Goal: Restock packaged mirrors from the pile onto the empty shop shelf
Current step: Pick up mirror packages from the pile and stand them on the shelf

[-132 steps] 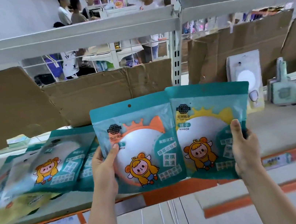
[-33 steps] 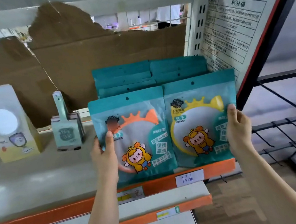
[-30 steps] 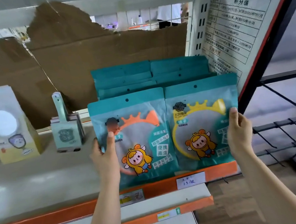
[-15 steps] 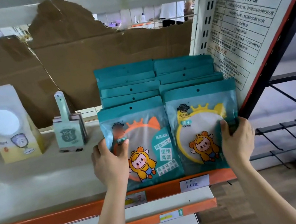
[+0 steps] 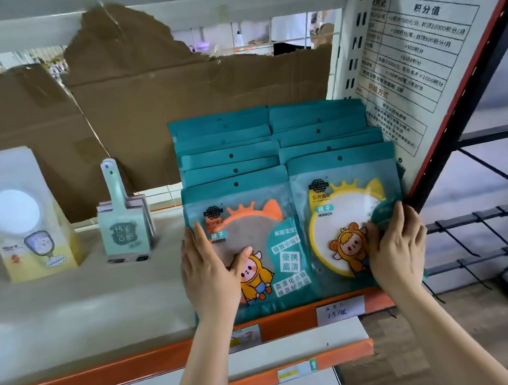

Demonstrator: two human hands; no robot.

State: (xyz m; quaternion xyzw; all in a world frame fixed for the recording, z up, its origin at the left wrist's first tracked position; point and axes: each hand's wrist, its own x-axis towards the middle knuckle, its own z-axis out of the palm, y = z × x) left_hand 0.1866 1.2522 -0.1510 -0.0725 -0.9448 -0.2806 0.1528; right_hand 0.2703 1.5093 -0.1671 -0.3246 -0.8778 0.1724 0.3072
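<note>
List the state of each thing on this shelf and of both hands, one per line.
Orange-rimmed mirror packet, upright at the front of the left row, pressed flat by the left hand.
Yellow-rimmed mirror packet, upright at the front of the right row, right edge bent, gripped by the right hand.
Teal packets behind, standing in two rows.
Cardboard backing, torn along the top.
Sign board, tilted.

Orange-rimmed mirror pack (image 5: 253, 242): down from mid-air onto the shelf (image 5: 82, 307), fronting the left row (image 5: 227, 156).
Yellow-rimmed mirror pack (image 5: 341, 209): down beside it, fronting the right row (image 5: 322, 131).
Left hand (image 5: 209, 275): now flat on the front.
</note>
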